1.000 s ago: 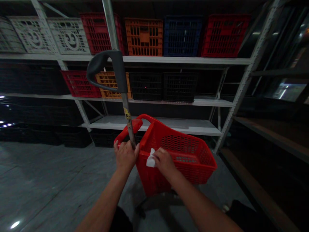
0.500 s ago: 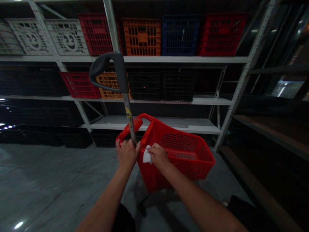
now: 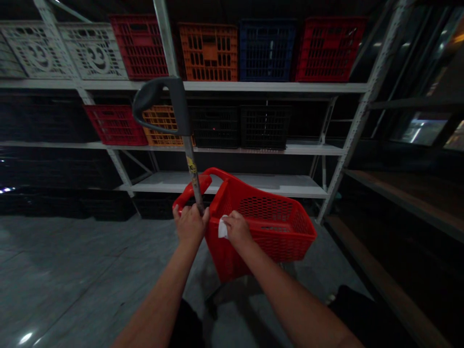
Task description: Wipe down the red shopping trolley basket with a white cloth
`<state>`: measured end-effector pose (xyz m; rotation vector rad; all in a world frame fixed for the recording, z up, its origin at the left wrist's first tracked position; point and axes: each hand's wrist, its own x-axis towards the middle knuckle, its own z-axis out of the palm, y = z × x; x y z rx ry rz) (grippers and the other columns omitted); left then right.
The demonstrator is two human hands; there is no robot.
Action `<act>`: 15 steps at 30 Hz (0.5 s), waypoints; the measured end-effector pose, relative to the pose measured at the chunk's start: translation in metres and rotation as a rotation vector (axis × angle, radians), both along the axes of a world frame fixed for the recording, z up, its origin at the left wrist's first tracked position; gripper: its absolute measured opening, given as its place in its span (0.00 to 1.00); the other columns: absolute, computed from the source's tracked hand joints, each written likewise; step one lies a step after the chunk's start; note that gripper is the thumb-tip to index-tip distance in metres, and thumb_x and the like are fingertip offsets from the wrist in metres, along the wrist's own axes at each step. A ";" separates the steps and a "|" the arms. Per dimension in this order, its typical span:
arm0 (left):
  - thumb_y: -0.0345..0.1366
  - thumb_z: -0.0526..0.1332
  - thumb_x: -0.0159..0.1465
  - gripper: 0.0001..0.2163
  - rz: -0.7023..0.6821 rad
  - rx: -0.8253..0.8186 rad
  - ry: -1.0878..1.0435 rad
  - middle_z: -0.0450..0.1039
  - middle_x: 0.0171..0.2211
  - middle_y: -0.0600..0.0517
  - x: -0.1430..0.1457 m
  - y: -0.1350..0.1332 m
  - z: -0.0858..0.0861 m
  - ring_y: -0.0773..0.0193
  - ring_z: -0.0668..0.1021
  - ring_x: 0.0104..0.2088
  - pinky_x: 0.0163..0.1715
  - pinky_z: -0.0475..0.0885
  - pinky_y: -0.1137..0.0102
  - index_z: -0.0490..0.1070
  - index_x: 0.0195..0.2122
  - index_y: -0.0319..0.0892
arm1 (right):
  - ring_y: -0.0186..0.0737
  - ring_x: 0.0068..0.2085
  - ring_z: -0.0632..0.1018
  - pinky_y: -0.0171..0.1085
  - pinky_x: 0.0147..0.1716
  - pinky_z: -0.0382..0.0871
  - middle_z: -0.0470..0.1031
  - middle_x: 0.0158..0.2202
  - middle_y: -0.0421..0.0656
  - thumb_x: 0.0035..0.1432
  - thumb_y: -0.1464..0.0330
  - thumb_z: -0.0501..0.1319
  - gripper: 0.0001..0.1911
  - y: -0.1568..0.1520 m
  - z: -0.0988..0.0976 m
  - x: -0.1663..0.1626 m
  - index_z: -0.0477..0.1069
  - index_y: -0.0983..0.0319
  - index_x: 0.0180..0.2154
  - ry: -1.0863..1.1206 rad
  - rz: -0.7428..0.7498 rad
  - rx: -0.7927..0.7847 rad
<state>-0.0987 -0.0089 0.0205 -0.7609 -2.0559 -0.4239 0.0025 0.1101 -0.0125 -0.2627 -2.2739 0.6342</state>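
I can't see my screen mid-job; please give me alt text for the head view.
A person's right grip holds a white cloth or tissue by a red shopping cart; the left grip is at the cart's handle, beside a tilted pole. Behind, shelves hold assorted crates.

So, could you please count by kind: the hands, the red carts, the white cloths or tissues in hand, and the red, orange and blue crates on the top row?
Left hand and right hand: 2
Red cart: 1
White cloth or tissue: 1
Red crates: 2
Orange crate: 1
Blue crate: 1
Total: 8
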 end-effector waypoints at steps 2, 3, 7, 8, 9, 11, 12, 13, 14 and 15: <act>0.45 0.50 0.59 0.14 -0.002 0.004 -0.002 0.70 0.24 0.47 -0.001 -0.001 0.000 0.55 0.72 0.33 0.51 0.53 0.55 0.69 0.30 0.40 | 0.33 0.31 0.67 0.30 0.31 0.59 0.66 0.27 0.40 0.55 0.75 0.56 0.10 -0.005 0.004 -0.006 0.75 0.62 0.32 0.009 0.041 -0.012; 0.45 0.50 0.59 0.14 -0.001 -0.001 -0.004 0.70 0.24 0.47 -0.001 -0.002 0.001 0.55 0.72 0.33 0.51 0.54 0.55 0.69 0.30 0.40 | 0.33 0.31 0.67 0.30 0.31 0.59 0.66 0.27 0.40 0.56 0.75 0.56 0.10 -0.003 0.003 -0.004 0.75 0.62 0.32 0.005 0.054 -0.015; 0.45 0.49 0.59 0.15 -0.003 -0.040 -0.007 0.69 0.23 0.48 -0.006 -0.006 0.003 0.55 0.72 0.33 0.52 0.53 0.56 0.68 0.29 0.41 | 0.33 0.31 0.68 0.30 0.32 0.59 0.66 0.27 0.41 0.55 0.76 0.55 0.10 0.030 -0.019 0.033 0.75 0.63 0.30 -0.049 0.000 0.018; 0.45 0.49 0.59 0.15 -0.012 -0.041 -0.010 0.69 0.23 0.48 -0.008 -0.007 0.003 0.55 0.72 0.33 0.52 0.53 0.56 0.68 0.29 0.41 | 0.33 0.32 0.68 0.30 0.32 0.60 0.66 0.28 0.41 0.54 0.77 0.55 0.11 0.042 -0.027 0.047 0.75 0.63 0.30 -0.068 -0.040 0.029; 0.45 0.49 0.59 0.15 -0.025 -0.037 -0.018 0.69 0.23 0.47 -0.010 -0.007 0.003 0.55 0.71 0.34 0.52 0.52 0.55 0.68 0.29 0.41 | 0.34 0.32 0.68 0.30 0.33 0.60 0.66 0.28 0.41 0.55 0.77 0.54 0.11 0.056 -0.035 0.063 0.75 0.63 0.32 -0.088 -0.080 0.042; 0.45 0.50 0.59 0.14 -0.058 -0.017 -0.040 0.70 0.24 0.47 -0.015 -0.007 0.002 0.54 0.71 0.34 0.52 0.52 0.54 0.69 0.29 0.41 | 0.34 0.33 0.68 0.30 0.33 0.60 0.67 0.29 0.41 0.55 0.76 0.54 0.11 0.083 -0.049 0.093 0.75 0.62 0.33 -0.140 -0.177 0.062; 0.45 0.50 0.58 0.14 -0.071 -0.008 -0.050 0.70 0.24 0.47 -0.018 -0.006 0.002 0.54 0.71 0.34 0.52 0.52 0.54 0.69 0.30 0.41 | 0.35 0.33 0.69 0.30 0.34 0.60 0.68 0.29 0.42 0.55 0.76 0.54 0.12 0.095 -0.054 0.107 0.75 0.63 0.33 -0.164 -0.235 0.064; 0.45 0.50 0.58 0.14 -0.079 -0.002 -0.055 0.70 0.25 0.47 -0.021 -0.005 0.001 0.54 0.71 0.34 0.52 0.52 0.54 0.69 0.30 0.40 | 0.36 0.33 0.69 0.30 0.34 0.60 0.68 0.30 0.43 0.55 0.76 0.54 0.12 0.104 -0.058 0.117 0.75 0.63 0.34 -0.179 -0.293 0.060; 0.45 0.50 0.58 0.14 -0.082 0.002 -0.056 0.69 0.25 0.47 -0.023 -0.004 0.000 0.54 0.71 0.34 0.52 0.52 0.54 0.68 0.30 0.40 | 0.36 0.34 0.69 0.31 0.34 0.60 0.69 0.30 0.43 0.55 0.75 0.53 0.12 0.110 -0.060 0.125 0.76 0.63 0.34 -0.193 -0.343 0.052; 0.46 0.50 0.58 0.15 -0.078 0.005 -0.054 0.69 0.24 0.47 -0.026 -0.004 -0.001 0.54 0.71 0.34 0.52 0.52 0.54 0.68 0.30 0.40 | 0.36 0.34 0.69 0.31 0.34 0.60 0.69 0.30 0.44 0.55 0.75 0.53 0.13 0.112 -0.059 0.128 0.76 0.63 0.34 -0.205 -0.375 0.042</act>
